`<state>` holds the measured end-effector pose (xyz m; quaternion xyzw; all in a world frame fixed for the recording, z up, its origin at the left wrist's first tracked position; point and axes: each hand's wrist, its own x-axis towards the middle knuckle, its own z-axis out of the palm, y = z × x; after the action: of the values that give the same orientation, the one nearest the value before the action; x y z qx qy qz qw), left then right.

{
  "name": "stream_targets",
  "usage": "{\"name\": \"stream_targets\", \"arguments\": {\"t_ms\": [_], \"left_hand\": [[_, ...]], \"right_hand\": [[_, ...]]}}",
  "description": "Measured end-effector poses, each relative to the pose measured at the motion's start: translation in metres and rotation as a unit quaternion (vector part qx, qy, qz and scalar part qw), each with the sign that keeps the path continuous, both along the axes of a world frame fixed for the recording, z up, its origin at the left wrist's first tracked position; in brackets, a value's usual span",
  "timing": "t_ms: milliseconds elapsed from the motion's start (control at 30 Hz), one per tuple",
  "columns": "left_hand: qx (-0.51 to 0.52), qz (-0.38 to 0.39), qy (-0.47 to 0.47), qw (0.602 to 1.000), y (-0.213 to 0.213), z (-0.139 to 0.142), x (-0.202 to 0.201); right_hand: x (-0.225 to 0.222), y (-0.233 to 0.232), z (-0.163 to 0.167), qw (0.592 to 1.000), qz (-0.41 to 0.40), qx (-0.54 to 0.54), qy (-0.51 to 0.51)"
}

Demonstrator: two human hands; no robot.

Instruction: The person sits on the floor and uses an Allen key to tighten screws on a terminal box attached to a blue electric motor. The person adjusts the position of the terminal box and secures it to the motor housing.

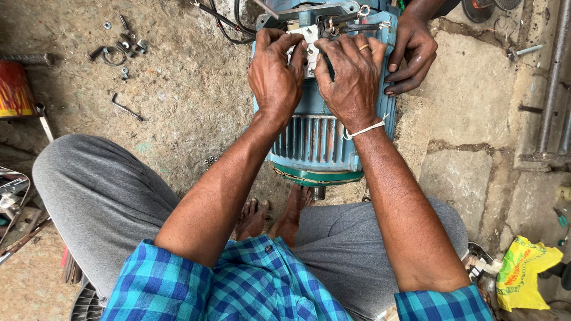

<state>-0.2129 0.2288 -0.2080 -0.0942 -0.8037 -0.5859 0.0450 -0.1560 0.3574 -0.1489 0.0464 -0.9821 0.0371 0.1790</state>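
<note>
- Pressing both hands on the white terminal block atop the blue motor.
- Left hand grip: fingers curled on the block.
- Right hand likewise; another person's hand steadies beside it.
- Best kept steady, fingertips only.

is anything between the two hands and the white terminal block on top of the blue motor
Nothing visible does. The left hand and right hand both already rest on the blue motor, fingertips on the white terminal block. Another person's hand grips the motor's right edge, off to the side. The black wires lie behind the block.
</note>
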Motion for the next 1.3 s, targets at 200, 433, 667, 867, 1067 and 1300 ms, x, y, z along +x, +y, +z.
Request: {"name": "stream_targets", "arguments": {"t_ms": [200, 433, 667, 867, 1067, 1300], "left_hand": [[0.028, -0.018, -0.065, 0.997, -0.001, 0.001, -0.002], [0.035, 0.001, 0.019, 0.999, -0.002, -0.013, 0.004], [0.064, 0.012, -0.058, 0.996, -0.002, -0.002, -0.002], [0.04, 0.037, -0.052, 0.997, 0.001, 0.008, -0.001], [0.085, 0.017, -0.069, 0.994, -0.002, 0.005, 0.002], [0.028, 0.033, -0.085, 0.995, 0.003, 0.007, -0.004]], "right_hand": [[-0.001, 0.001, -0.001, 1.0, 0.01, 0.013, 0.014], [0.001, 0.003, -0.002, 1.0, 0.018, 0.018, 0.009], [-0.003, -0.004, 0.006, 1.0, 0.013, 0.015, 0.003], [-0.005, -0.005, 0.008, 1.0, 0.002, 0.011, -0.01], [-0.005, -0.005, 0.008, 1.0, 0.008, 0.02, -0.007], [-0.006, -0.009, 0.012, 1.0, 0.008, 0.008, -0.013]]}}
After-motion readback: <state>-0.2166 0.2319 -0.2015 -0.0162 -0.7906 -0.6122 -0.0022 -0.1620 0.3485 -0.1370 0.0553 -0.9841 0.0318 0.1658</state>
